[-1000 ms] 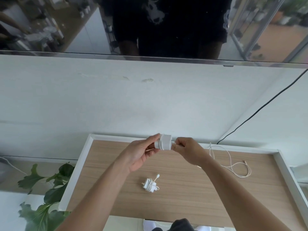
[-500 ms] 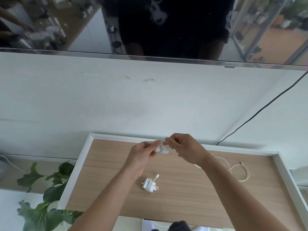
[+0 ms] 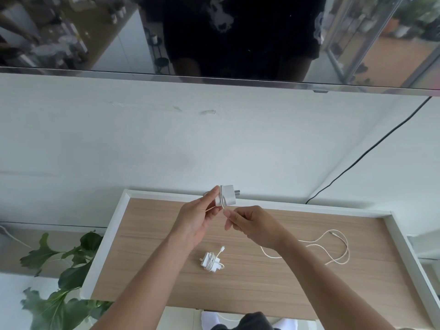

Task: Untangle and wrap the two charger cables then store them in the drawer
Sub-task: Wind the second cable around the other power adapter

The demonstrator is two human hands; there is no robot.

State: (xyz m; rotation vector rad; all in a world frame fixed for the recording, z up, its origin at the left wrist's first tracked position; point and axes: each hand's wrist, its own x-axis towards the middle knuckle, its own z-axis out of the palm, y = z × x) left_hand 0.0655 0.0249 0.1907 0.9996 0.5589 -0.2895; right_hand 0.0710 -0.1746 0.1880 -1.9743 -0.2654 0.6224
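My left hand holds a white charger plug up over the far edge of the open drawer, prongs pointing right. A turn of its white cable lies around the plug body. My right hand pinches that cable just below the plug. The rest of the loose cable trails from under my right wrist and loops on the wooden drawer bottom at the right. A second charger, with its cable wrapped around it, lies on the drawer bottom below my hands.
A white wall rises behind the drawer, with a dark reflective screen above it. A black cord runs down the wall at the right. A green leafy plant stands left of the drawer.
My right hand came over the top of the plug and dropped down below it, carrying the cable around. The loose cable on the drawer bottom was drawn in and its loop shifted.
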